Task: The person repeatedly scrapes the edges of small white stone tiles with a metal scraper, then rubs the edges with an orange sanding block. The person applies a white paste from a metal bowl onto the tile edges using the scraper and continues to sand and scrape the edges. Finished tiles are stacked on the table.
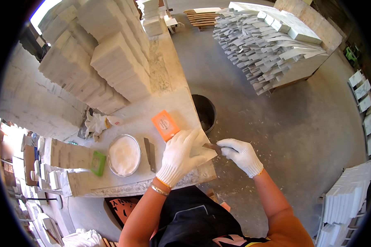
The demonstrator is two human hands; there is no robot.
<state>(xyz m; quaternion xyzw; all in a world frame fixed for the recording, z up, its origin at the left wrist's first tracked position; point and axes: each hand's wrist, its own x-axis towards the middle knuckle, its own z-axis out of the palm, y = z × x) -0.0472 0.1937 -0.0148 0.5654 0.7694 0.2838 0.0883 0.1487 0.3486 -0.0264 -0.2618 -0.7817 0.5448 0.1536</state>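
My left hand (180,155), in a white knitted glove, holds a thin white stone tile (206,155) by the table's right edge, thumb and fingers spread over it. My gloved right hand (240,154) grips a small scraper (212,146), its flat dark blade against the tile's edge. Touching my left fingertips is an orange box (165,124). A round clear-walled bowl (124,155) of pale pinkish paste or powder stands further left, with a flat metal blade (149,154) lying between it and my left hand.
Tall stacks of white tiles (119,61) crowd the table's (160,101) far left. A green box (98,163) and crumpled gloves (95,123) lie near the bowl. Beyond the right edge sits a black bucket (204,112). A large pile of stone strips (268,49) stands across the floor.
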